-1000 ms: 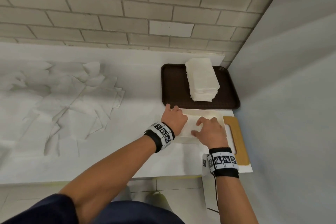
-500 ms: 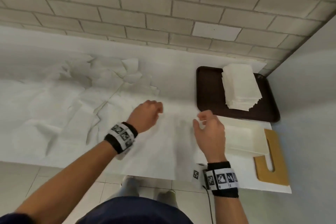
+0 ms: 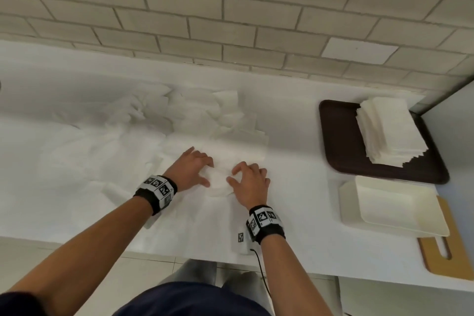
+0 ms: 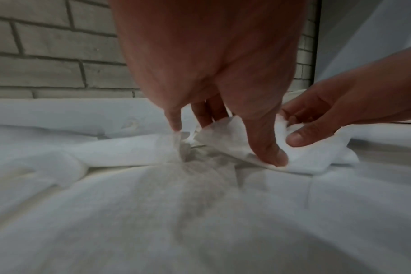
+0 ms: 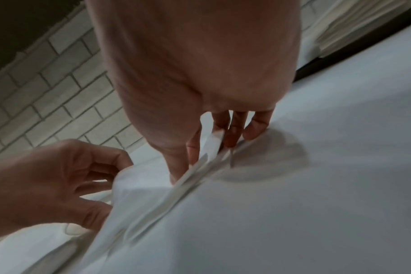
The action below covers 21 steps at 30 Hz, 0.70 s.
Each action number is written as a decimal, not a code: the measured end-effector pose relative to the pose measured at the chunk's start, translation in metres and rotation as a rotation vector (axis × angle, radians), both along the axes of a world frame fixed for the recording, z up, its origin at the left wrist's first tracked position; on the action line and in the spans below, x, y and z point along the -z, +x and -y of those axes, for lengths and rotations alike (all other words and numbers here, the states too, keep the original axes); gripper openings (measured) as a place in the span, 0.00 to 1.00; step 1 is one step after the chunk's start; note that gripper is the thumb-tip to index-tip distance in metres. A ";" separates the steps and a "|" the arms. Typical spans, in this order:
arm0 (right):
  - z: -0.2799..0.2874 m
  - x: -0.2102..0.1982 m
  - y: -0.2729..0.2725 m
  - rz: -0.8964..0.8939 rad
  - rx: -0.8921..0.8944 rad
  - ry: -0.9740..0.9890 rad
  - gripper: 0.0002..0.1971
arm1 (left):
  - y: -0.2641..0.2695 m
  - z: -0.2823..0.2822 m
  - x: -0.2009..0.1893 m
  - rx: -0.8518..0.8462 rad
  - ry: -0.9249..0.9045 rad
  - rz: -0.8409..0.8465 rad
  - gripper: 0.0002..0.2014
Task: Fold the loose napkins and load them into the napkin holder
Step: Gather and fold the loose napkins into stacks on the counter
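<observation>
A white napkin (image 3: 220,185) lies on the white counter among the loose napkins (image 3: 179,115), between my two hands. My left hand (image 3: 207,174) pinches its left side; in the left wrist view the thumb (image 4: 270,155) presses the napkin (image 4: 225,137) down while the fingers hold the raised edge. My right hand (image 3: 234,175) pinches the right side, with the napkin's edge (image 5: 210,148) between thumb and fingers. The cream napkin holder (image 3: 392,202) stands to the right, apart from both hands.
A brown tray (image 3: 336,136) at the back right carries a stack of folded napkins (image 3: 389,131). A wooden board (image 3: 436,261) lies under the holder near the counter's front edge. A brick wall runs behind; a grey wall closes the right side.
Both hands left the napkin holder and moved left to the loose napkins, where they took hold of one. The head view swung left with them.
</observation>
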State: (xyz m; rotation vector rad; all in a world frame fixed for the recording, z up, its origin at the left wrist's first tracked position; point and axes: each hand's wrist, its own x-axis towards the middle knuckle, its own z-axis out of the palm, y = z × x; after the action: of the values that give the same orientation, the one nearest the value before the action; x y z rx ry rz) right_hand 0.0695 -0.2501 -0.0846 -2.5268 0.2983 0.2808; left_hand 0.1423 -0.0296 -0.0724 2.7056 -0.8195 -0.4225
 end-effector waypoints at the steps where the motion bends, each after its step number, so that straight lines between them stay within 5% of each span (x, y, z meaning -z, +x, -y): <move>1: -0.001 0.001 0.000 -0.004 0.012 0.013 0.11 | -0.001 -0.004 0.003 0.009 -0.024 0.013 0.24; 7: -0.008 -0.019 -0.004 0.008 0.049 0.264 0.08 | -0.008 -0.020 0.004 -0.018 -0.284 -0.042 0.12; 11: 0.002 -0.075 -0.021 0.357 0.039 0.515 0.06 | -0.020 -0.015 -0.040 -0.012 -0.635 0.055 0.12; 14: 0.012 -0.126 -0.035 0.546 0.010 0.789 0.19 | -0.033 -0.005 -0.087 0.016 -0.798 0.099 0.13; 17: 0.011 -0.143 -0.041 0.545 0.128 1.063 0.36 | -0.042 0.012 -0.123 -0.103 -1.019 -0.088 0.14; 21: -0.010 -0.135 -0.038 0.455 0.448 1.174 0.27 | -0.044 0.034 -0.139 -0.313 -1.146 -0.233 0.12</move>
State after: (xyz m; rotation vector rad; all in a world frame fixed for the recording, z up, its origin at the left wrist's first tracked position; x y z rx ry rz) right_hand 0.0312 -0.2402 0.0500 -1.2616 0.3586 -0.2496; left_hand 0.0980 -0.0632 0.0662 1.6211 -0.3571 -0.1113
